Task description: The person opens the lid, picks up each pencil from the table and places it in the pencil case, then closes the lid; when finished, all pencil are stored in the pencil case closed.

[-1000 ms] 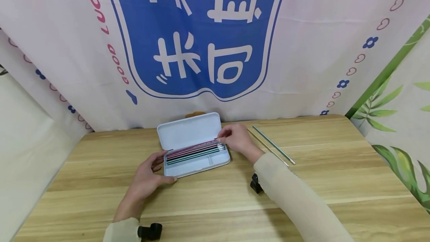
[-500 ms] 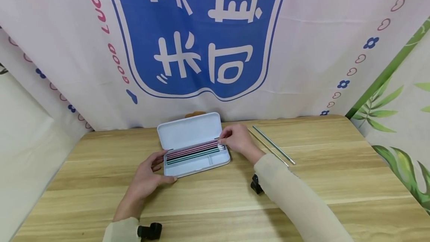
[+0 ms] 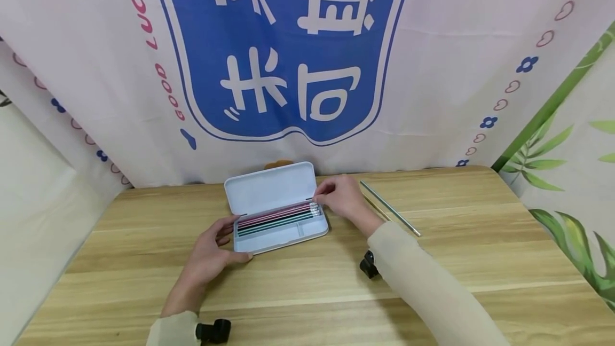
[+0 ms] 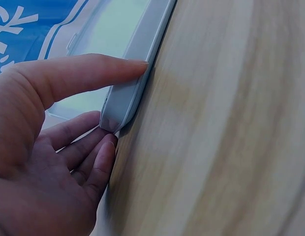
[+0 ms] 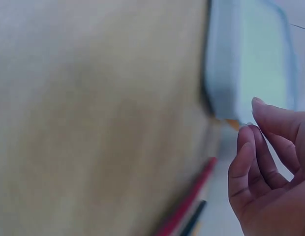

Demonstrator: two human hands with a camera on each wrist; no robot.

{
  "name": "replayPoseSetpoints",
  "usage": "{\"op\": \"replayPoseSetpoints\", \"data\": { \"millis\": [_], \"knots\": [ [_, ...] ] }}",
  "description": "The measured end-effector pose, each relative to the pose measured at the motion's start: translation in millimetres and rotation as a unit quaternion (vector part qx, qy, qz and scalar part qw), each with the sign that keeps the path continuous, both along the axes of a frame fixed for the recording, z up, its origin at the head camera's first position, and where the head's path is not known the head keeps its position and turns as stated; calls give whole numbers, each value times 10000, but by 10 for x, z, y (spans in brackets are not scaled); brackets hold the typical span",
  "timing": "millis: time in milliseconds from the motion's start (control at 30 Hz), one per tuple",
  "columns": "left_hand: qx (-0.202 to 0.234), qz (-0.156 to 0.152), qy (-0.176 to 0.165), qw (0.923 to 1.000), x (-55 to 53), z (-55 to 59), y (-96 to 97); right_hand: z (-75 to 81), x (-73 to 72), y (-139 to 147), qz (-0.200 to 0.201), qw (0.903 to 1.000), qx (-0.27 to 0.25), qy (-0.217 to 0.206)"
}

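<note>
A pale blue pencil case (image 3: 269, 240) lies on the table with its lid (image 3: 270, 188) standing up at the back. Several pink and green pencils (image 3: 276, 223) lie side by side in its long compartment, their silvery ends to the right. My left hand (image 3: 210, 252) holds the case's left end, thumb along the front wall and fingers at the end and back corner, as the left wrist view (image 4: 59, 123) also shows. At the back right corner, my right hand (image 3: 340, 195) hovers with fingertips at the pencil ends. In the right wrist view, its fingers curl loosely with nothing seen between them.
A green pencil (image 3: 390, 208) and a gold pencil (image 3: 377, 207), partly hidden by my right forearm, lie on the wooden table (image 3: 298, 298) to the right. Something orange-brown (image 3: 278, 164) shows behind the lid. A printed cloth (image 3: 432, 95) hangs behind the table.
A pink pencil under my right fingertips has settled among the others in the case. My right hand has since lifted slightly, its forearm covering more of the gold pencil. The left hand stays put.
</note>
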State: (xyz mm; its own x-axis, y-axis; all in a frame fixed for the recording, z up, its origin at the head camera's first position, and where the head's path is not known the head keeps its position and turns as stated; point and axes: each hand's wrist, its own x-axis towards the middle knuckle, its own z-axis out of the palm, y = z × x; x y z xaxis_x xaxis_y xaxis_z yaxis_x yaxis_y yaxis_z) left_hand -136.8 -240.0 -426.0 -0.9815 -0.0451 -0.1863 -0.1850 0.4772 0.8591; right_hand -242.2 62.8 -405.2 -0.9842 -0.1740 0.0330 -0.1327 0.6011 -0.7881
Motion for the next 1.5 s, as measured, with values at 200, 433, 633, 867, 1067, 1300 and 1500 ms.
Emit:
{"op": "replayPoseSetpoints", "data": {
  "millis": [200,433,633,867,1067,1300,1500],
  "knots": [
    [-34,21,-11,10000,-2,-11,1,298,131,285,-44,9990,-428,117],
    [4,23,30,10000,9,4,19,549,377,810,-325,9915,-1217,-335],
    [-17,21,-7,10000,22,18,9,471,594,1223,-556,9840,-1587,-580],
    [-58,0,-45,10000,11,24,17,175,772,1593,-832,9793,-1688,-746],
    [-23,-4,-80,10000,4,-9,17,-19,839,1804,-818,9795,-1557,-983],
    [-36,-43,-123,9999,-6,-49,8,-171,845,1983,-925,9772,-1394,-1308],
    [-18,-66,-119,9999,-15,-23,-2,-266,821,2039,-913,9731,-1514,-1475]
  ]
}}
